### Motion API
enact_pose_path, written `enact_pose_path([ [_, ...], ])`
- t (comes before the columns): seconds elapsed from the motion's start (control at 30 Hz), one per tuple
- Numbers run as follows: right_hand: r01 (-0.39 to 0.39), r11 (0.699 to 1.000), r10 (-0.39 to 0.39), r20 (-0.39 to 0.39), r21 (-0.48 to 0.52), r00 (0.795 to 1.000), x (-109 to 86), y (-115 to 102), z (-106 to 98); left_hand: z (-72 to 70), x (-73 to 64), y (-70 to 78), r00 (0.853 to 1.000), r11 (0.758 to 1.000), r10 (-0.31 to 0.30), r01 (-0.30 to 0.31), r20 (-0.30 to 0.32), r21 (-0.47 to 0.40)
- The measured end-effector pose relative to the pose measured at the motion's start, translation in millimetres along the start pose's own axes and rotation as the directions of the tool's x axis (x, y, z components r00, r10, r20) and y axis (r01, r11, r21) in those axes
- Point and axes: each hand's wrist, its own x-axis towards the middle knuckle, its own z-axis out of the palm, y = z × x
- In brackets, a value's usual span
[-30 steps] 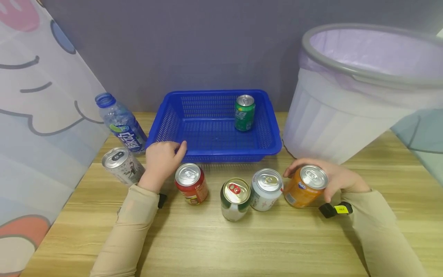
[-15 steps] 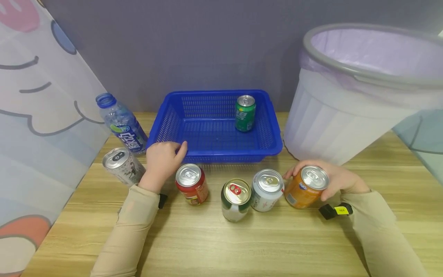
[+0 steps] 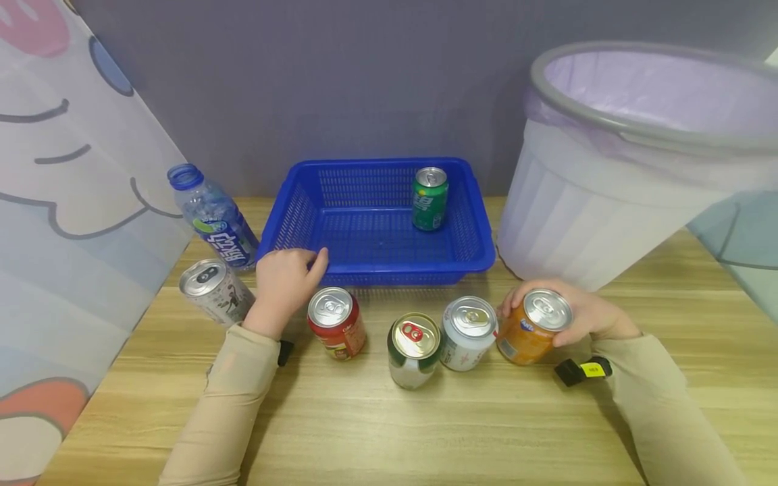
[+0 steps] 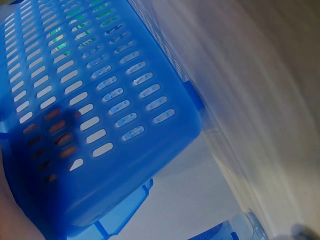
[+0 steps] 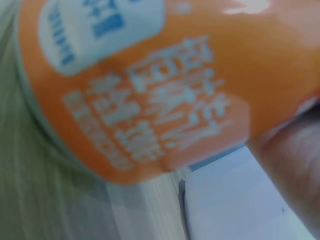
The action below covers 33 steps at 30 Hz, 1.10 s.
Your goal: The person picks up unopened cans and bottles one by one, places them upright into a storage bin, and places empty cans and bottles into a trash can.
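right hand (image 3: 586,310), fingers curled round orange can (image 3: 521,342) | left hand (image 3: 284,280), fingers gripping basket (image 3: 413,268), near left | I'd lift straight, clear of white can (image 3: 465,347)

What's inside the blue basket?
A green can stands upright toward the back right of the blue basket. The left hand grips the front rim and covers the near left corner, so that corner's inside cannot be seen.

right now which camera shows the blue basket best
The head view: it shows the blue basket nearly whole, the left hand covering only its near left corner. The left wrist view has a close, cropped, slotted section; the right wrist view shows none.
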Motion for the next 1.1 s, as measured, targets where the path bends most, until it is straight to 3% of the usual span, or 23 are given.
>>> enact_pose_path([
  [1.1,0.008,0.999,-0.009,-0.024,-0.052,1.000,-2.7,3.2,1.3,-0.3,-0.7,0.2,1.000,1.000,-0.007,0.007,0.004,0.008],
])
